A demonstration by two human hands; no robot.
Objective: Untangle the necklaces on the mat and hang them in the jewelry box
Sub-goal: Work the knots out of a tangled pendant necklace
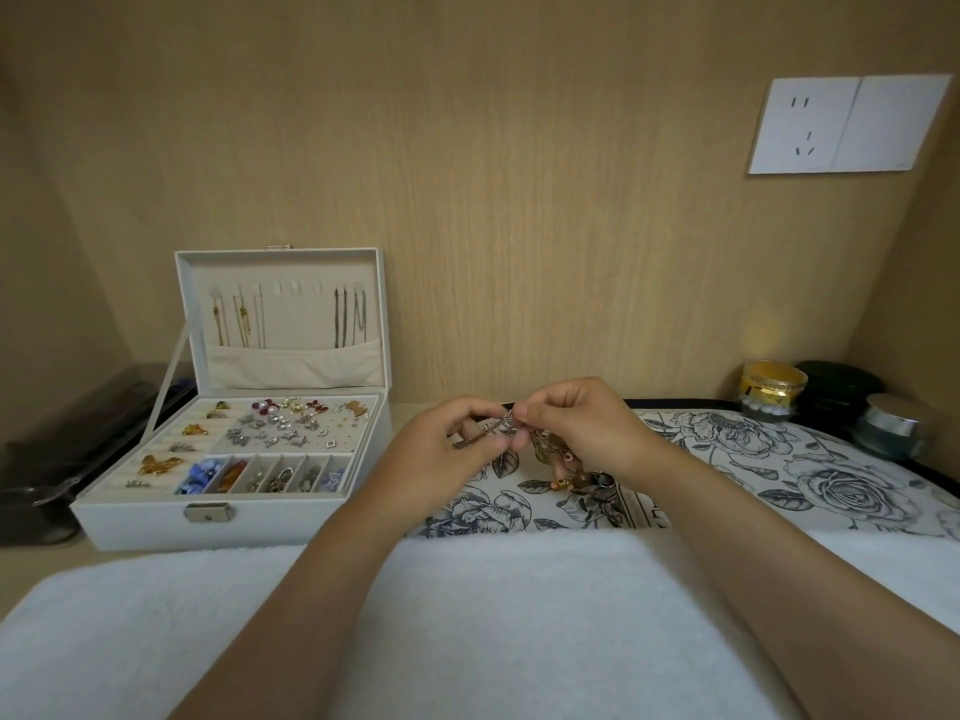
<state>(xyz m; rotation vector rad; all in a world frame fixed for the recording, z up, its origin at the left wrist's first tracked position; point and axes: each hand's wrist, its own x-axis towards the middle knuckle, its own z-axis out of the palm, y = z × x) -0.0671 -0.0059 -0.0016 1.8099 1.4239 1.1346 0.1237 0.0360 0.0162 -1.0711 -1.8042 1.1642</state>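
Necklaces (492,427) bunch tangled above the floral mat (831,475); my left hand (447,449) and right hand (576,423) each pinch them, jewelry box (130,522) open alongside.

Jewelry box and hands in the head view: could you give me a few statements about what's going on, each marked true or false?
1. The lid of the jewelry box stands open. True.
2. The left hand and the right hand both pinch the tangled necklaces above the floral mat. True.
3. Nothing hangs inside the lid. False: several chains hang there.
4. The box stands to the right of the hands. False: it stands to their left.
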